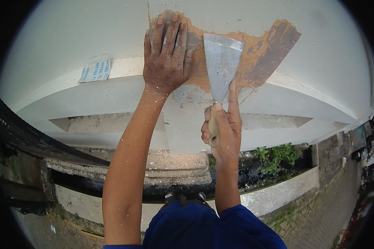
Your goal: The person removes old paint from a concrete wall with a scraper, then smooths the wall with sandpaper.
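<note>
My right hand point(227, 128) is wrapped round the pale handle of a wide putty knife point(222, 62), its forefinger stretched along the neck. The metal blade points away from me, its broad edge over a patch point(257, 58) of orange-brown filler and bare grey on the white wall. Left of the blade, my left hand point(166, 62) lies flat with fingers stretched out at the patch's left end. Whether anything is under its palm is hidden. Pale dust and flakes cling to the left hand and forearm.
A piece of white paper with blue print point(94, 71) rests on the ledge at the left. Below the wall run a concrete step point(176, 166), a dark drain channel point(270, 176) with a green plant point(278, 157), and a pale kerb point(282, 187). A dark curved bar point(41, 141) crosses the left side.
</note>
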Motion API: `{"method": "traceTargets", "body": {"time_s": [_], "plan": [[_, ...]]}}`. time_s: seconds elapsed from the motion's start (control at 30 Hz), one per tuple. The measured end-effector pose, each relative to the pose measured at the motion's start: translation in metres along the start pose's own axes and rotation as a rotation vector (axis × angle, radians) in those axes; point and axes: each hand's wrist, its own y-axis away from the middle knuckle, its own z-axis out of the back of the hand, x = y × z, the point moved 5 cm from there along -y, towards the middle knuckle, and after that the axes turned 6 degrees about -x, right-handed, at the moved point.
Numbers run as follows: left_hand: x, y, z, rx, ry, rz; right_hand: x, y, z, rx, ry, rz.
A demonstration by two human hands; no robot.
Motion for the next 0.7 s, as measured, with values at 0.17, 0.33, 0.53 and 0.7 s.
{"method": "traceTargets", "body": {"time_s": [0.17,0.33,0.53,0.7], "plan": [[-0.002,-0.001,0.005,0.0,-0.006,0.009,-0.001,0.008,0.004,0.002,-0.006,-0.002],[-0.004,0.0,0.005,0.002,-0.001,0.01,0.008,0.001,-0.005,-0.001,0.009,0.03],[0.001,0.001,-0.002,0.027,-0.002,0.018,-0.006,-0.003,0.0,-0.011,0.033,0.017],[0.002,-0.001,0.001,-0.002,-0.015,0.0,0.008,-0.002,-0.009,0.004,0.067,0.078]]}}
